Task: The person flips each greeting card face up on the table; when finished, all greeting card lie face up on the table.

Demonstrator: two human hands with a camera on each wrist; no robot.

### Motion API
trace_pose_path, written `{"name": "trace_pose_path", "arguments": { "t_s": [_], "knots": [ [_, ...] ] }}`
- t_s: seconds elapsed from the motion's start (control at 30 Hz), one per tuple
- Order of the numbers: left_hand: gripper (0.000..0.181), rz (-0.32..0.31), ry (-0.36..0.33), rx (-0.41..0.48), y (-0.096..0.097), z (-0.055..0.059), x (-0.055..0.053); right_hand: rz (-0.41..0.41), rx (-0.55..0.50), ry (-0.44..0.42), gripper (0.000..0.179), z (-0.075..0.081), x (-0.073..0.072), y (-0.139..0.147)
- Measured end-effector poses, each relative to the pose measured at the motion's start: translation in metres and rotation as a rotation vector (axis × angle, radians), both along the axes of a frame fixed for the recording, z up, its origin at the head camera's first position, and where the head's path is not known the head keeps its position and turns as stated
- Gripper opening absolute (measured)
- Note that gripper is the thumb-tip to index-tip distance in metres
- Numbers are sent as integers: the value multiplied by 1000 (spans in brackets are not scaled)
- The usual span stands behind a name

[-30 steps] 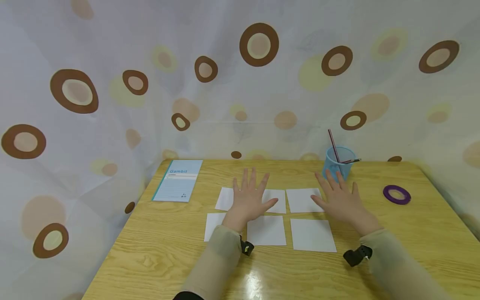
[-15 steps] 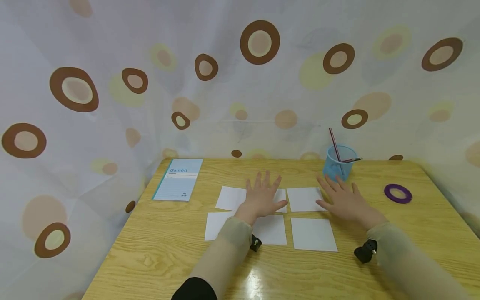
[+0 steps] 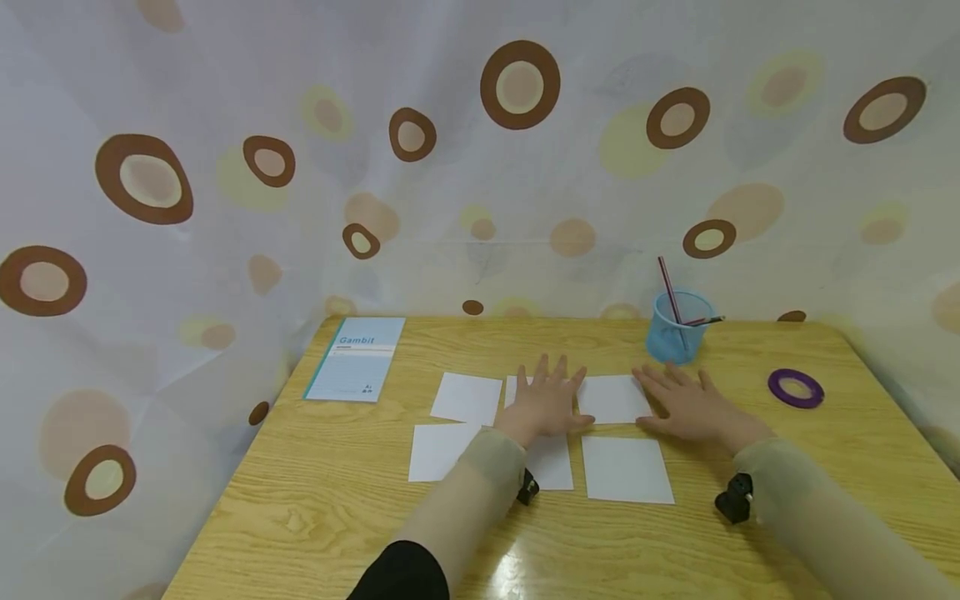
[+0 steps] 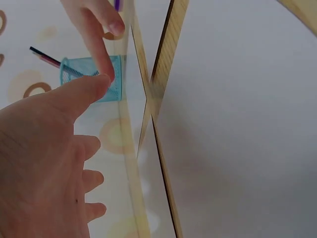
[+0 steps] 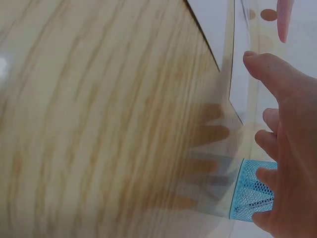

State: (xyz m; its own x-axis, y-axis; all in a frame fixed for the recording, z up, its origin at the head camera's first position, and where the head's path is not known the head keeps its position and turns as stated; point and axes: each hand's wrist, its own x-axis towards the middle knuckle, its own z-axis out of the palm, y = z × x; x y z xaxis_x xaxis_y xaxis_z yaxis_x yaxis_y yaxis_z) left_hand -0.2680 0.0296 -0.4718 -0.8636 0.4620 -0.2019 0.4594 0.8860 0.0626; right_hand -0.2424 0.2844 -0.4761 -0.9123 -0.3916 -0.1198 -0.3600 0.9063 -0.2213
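Note:
Several white square paper sheets lie in two rows, among them the back right sheet and the front right sheet. Over the back middle sheet my left hand is spread, its thumb reaching toward the back right sheet and its forearm covering part of the front middle sheet. My right hand is spread palm down at the right edge of the back right sheet. Both hands hold nothing. In the right wrist view, finger shadows fall on the wood beside the right hand. Whether either hand touches paper, I cannot tell.
A blue mesh pen cup with pencils stands behind the right hand. To the right lies a purple ring-shaped roll. A light blue notebook lies at the back left of the wooden table. A patterned curtain hangs behind.
My left hand has moved right, from between the left and middle sheets to over the middle ones. The right hand has shifted slightly right and looks lower. The sheets stay put.

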Motion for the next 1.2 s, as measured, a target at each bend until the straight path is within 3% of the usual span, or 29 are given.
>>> {"name": "trace_pose_path", "arguments": {
  "t_s": [0.3,0.93,1.2],
  "knots": [
    [80,-26,-22,-10,9,-13,-4,25,11,0,83,-1,-3,0],
    [73,-73,-15,-89,12,-13,-1,91,-13,2,75,-12,-8,6],
    [73,-85,-5,-54,14,-16,-3,105,2,36,73,-13,-9,6]
  ]
}}
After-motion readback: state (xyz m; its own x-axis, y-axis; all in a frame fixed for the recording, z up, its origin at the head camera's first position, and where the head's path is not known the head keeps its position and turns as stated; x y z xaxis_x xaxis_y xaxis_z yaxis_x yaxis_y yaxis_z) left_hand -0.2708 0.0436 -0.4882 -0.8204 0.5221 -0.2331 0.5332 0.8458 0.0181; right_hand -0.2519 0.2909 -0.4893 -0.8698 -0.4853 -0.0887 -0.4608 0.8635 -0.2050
